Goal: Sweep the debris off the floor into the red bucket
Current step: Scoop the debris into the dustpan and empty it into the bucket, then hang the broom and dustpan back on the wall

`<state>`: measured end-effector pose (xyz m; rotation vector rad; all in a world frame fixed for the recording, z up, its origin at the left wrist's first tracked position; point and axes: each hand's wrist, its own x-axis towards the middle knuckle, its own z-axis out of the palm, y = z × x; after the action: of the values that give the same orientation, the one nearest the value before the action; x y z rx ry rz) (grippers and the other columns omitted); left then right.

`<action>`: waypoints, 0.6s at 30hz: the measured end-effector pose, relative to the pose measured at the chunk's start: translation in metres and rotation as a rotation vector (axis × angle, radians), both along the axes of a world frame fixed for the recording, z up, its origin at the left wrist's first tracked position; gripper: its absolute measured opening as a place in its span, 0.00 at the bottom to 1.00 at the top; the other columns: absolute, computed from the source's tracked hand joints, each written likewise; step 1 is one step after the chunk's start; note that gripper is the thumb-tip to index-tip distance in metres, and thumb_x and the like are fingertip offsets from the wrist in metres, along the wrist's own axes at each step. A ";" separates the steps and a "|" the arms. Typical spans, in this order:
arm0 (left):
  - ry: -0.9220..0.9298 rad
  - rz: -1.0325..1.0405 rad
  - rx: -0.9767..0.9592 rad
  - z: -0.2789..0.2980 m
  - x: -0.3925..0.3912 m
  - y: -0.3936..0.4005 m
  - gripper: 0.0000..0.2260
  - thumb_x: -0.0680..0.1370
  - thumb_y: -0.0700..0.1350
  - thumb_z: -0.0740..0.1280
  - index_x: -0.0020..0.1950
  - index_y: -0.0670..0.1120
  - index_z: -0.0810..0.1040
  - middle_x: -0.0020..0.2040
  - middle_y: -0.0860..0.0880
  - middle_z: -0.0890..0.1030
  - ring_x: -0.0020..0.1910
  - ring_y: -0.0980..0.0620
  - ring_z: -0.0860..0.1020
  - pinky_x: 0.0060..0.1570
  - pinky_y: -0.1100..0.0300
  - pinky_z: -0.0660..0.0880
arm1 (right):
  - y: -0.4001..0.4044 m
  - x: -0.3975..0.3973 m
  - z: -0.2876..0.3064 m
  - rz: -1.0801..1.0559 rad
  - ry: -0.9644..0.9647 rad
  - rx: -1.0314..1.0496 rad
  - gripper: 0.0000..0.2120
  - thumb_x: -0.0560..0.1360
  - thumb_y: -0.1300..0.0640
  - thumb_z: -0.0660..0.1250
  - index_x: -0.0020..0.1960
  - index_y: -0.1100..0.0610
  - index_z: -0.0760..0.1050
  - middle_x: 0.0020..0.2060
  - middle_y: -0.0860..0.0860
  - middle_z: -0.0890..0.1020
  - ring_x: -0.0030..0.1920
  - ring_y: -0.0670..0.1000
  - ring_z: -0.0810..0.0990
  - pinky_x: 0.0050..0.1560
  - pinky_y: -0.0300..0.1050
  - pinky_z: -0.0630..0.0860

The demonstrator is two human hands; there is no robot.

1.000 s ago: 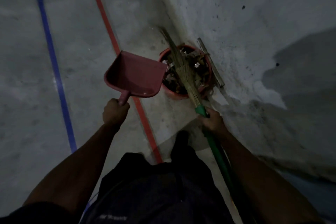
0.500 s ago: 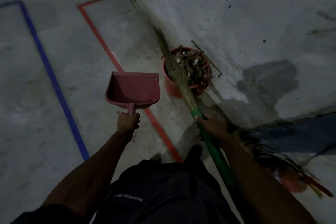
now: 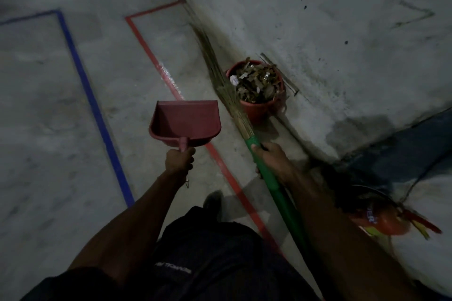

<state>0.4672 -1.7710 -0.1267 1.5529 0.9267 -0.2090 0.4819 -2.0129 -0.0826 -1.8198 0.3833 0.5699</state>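
While each hand's fingers clench a handle: one dustpan (image 3: pixel 185 122), one broom (image 3: pixel 241 115), one red bucket (image 3: pixel 256 109)

- My left hand (image 3: pixel 179 161) grips the handle of the red dustpan (image 3: pixel 185 123), pan held level above the floor (image 3: pixel 49 105).
- My right hand (image 3: pixel 271 160) wraps the green broom handle (image 3: pixel 276 188); the bristles (image 3: pixel 220 80) pass just left of the red bucket (image 3: pixel 256 110).
- Bucket stands against the wall (image 3: pixel 342 32), heaped with dry leaf debris (image 3: pixel 256 83).
- Red tape line (image 3: pixel 151 54) and blue tape line (image 3: pixel 83 76) mark the floor.
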 end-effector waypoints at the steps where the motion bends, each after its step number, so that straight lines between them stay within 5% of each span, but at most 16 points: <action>1: -0.005 0.002 0.000 0.002 -0.016 -0.004 0.08 0.75 0.41 0.69 0.41 0.38 0.74 0.31 0.45 0.73 0.25 0.51 0.68 0.22 0.63 0.61 | -0.001 -0.015 0.003 0.001 -0.003 0.010 0.08 0.80 0.53 0.64 0.47 0.57 0.75 0.34 0.57 0.77 0.23 0.49 0.77 0.24 0.41 0.73; 8: -0.166 0.045 -0.066 0.024 -0.096 -0.034 0.19 0.78 0.58 0.66 0.53 0.42 0.75 0.28 0.47 0.71 0.18 0.58 0.65 0.18 0.68 0.61 | 0.000 -0.094 0.023 0.046 -0.003 -0.011 0.13 0.74 0.58 0.69 0.56 0.58 0.71 0.38 0.60 0.79 0.27 0.55 0.77 0.27 0.46 0.74; 14: -0.087 -0.003 -0.041 0.044 -0.118 -0.046 0.34 0.70 0.76 0.55 0.46 0.46 0.75 0.36 0.42 0.78 0.27 0.50 0.70 0.21 0.64 0.65 | 0.020 -0.125 0.030 0.225 -0.002 -0.090 0.18 0.71 0.58 0.68 0.57 0.53 0.66 0.46 0.57 0.79 0.30 0.53 0.79 0.26 0.43 0.74; 18: -0.099 -0.022 -0.059 0.050 -0.118 -0.046 0.37 0.65 0.79 0.57 0.44 0.45 0.76 0.40 0.41 0.80 0.27 0.50 0.70 0.25 0.62 0.66 | 0.035 -0.129 0.029 0.360 -0.080 -0.176 0.21 0.69 0.58 0.69 0.60 0.52 0.68 0.45 0.53 0.78 0.30 0.51 0.81 0.25 0.42 0.75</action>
<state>0.3496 -1.8166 -0.0768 1.5057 0.8195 -0.1716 0.3531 -1.9776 -0.0539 -2.0920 0.0494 0.7244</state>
